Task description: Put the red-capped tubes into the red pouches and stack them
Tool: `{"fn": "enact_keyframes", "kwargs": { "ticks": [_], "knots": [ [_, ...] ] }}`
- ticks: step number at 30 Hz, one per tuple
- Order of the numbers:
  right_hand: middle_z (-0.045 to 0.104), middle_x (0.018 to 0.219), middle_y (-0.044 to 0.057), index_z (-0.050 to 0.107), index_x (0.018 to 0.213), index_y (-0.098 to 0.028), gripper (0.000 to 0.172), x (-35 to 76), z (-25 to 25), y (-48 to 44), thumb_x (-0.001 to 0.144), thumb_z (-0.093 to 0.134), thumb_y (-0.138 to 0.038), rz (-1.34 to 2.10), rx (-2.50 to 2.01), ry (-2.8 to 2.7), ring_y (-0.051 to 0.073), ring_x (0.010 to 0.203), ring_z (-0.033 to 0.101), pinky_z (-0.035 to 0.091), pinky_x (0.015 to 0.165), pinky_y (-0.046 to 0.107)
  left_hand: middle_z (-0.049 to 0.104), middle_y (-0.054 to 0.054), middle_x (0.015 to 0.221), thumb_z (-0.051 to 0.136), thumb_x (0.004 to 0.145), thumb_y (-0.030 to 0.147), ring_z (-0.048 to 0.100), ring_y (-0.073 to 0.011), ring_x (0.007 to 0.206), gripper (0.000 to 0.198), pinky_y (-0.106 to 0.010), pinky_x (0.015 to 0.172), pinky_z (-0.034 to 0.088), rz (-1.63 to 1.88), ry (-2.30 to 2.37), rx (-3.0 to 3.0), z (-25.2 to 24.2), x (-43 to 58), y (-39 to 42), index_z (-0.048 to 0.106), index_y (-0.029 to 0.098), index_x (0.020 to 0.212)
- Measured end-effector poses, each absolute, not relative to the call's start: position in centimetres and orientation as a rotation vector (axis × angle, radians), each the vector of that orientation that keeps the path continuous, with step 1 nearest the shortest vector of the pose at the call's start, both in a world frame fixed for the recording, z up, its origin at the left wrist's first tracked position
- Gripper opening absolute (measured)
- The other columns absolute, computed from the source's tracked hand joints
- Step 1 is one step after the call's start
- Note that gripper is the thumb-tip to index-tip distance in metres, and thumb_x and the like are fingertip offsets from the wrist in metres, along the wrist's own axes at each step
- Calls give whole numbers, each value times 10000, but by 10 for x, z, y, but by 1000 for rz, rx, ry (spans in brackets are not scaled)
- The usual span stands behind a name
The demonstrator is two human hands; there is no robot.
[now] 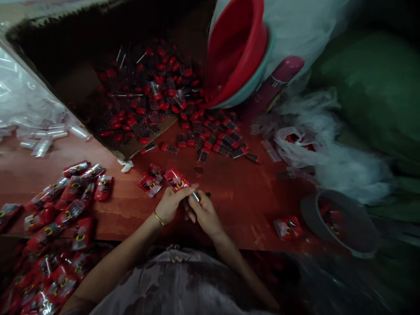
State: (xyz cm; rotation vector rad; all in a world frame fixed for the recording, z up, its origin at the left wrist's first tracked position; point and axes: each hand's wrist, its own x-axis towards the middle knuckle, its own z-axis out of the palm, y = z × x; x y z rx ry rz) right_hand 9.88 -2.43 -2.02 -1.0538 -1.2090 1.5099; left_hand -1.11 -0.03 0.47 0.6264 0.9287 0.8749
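My left hand [170,202], with a gold bangle at its wrist, meets my right hand [205,213] near the table's front edge. Between them a small shiny clear tube [196,196] pokes out. My right fingers are closed around it and my left thumb presses against it; its lower part is hidden. Just beyond my left knuckles is a red printed packet [175,178]; whether my left fingers touch it I cannot tell. Beside it lie flat red printed sleeves [150,184]. Farther back, several small dark-filled tubes with red caps [216,140] are scattered.
A tilted cardboard box [80,118] spills red-capped tubes onto the red table [229,183]. Wrapped red packets [72,192] pile up at left, clear tubes [42,140] behind them. At right are stacked basins [241,48], a spray can [274,85], plastic bags [348,166] and a grey tub [308,210].
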Motion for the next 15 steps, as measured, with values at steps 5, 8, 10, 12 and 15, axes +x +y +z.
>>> {"fn": "enact_keyframes", "kwargs": {
  "ticks": [5,8,10,12,15],
  "knots": [
    [563,754,-26,460,1003,-211,256,103,-17,-27,859,463,-423,1513,-1018,-1228,46,421,474,389,427,186,683,-57,686,710,610,408,510,-81,439,372,-183,346,323,1153,1058,551,14,-11,5,705,125,852],
    [547,681,-37,471,982,-200,253,98,-19,-31,868,446,-425,1418,-1079,-1257,41,379,423,328,372,174,702,-75,765,720,600,405,519,-84,469,343,-185,352,313,1188,1088,524,10,-3,1,708,125,799],
    [487,567,-70,477,957,-196,253,94,-22,-33,866,446,-431,1373,-1104,-1243,42,345,371,298,349,171,684,-52,685,725,601,388,512,-90,447,321,-192,353,328,1103,1053,568,5,0,-4,713,127,788],
    [407,474,-101,481,925,-195,257,91,-22,-32,860,453,-442,1359,-1122,-1230,46,319,333,276,334,170,649,-27,608,727,606,382,504,-95,430,317,-202,361,358,1028,1005,608,3,-2,-6,717,136,805],
    [436,472,-95,484,910,-198,270,93,-18,-27,843,468,-459,1404,-1098,-1255,46,308,352,276,325,167,631,-22,592,723,623,385,493,-78,460,322,-188,416,388,1072,985,648,6,-12,-4,724,138,829]
  ]
}}
